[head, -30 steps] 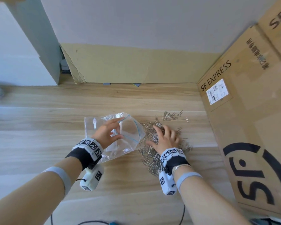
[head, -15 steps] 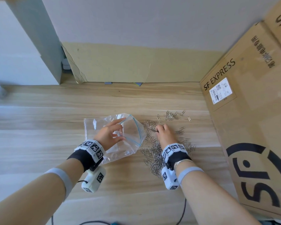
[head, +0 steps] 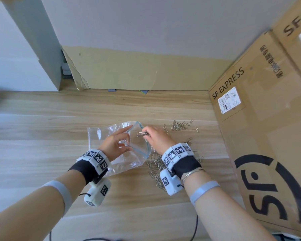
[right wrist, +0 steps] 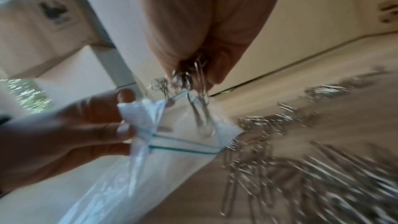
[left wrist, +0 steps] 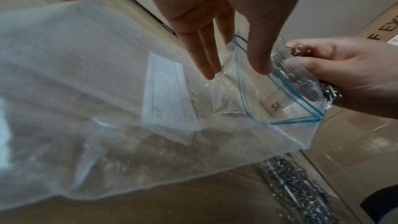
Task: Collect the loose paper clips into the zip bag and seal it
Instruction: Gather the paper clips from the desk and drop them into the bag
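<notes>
While the left hand (head: pixel 114 146) pinches the bag (head: pixel 97 134) mouth open, the right hand (head: pixel 157 139) holds clips (head: pixel 142 133) at its rim.

A light wooden table (head: pixel 33 145) spans the lower frame. Above it rises a grey wall (head: pixel 146 23), with a tan cardboard sheet (head: pixel 129 70) along its foot. Printed cardboard boxes (head: pixel 268 127) stand at right.

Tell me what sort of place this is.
Likely a packing or storage corner, perhaps in an office: large SF EXPRESS shipping cartons stand at the right, a flattened cardboard sheet leans against the wall, and loose paper clips lie on a wood-grain surface.
</notes>
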Tool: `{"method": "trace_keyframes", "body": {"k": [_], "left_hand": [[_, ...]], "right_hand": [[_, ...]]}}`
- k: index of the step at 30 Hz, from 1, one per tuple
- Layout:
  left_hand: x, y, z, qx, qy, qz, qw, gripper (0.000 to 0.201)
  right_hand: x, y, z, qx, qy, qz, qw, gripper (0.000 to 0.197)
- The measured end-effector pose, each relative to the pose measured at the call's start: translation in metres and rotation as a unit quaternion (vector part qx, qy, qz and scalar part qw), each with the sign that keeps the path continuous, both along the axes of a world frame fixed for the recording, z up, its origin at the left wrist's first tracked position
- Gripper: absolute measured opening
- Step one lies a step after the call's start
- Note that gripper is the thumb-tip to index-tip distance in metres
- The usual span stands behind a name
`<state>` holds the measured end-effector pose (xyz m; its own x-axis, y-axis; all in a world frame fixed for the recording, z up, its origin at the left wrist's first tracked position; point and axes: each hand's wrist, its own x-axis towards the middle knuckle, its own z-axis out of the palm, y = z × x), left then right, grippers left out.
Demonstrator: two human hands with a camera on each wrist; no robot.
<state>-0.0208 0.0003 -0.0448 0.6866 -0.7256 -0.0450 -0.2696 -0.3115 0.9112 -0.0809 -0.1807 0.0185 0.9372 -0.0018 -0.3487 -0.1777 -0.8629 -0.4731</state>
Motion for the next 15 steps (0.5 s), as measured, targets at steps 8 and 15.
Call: {"method": "trace_keyframes", "body": {"k": [8, 15], "left_hand": [[-0.006, 0.002, 0.021, -0.057, 0.02, -0.003, 0.998, 0.037], [-0.005, 0.011, 0.013, -0.042, 0.069, 0.012, 0.997, 0.039]], "right_hand": [[0.021, 0.027, 0.002, 0.021, 0.028, 0.048, 0.998, 0.023], [0.005, -0.007, 0.01, 0.089, -0.021, -0.084, 0.992, 0.024]]}}
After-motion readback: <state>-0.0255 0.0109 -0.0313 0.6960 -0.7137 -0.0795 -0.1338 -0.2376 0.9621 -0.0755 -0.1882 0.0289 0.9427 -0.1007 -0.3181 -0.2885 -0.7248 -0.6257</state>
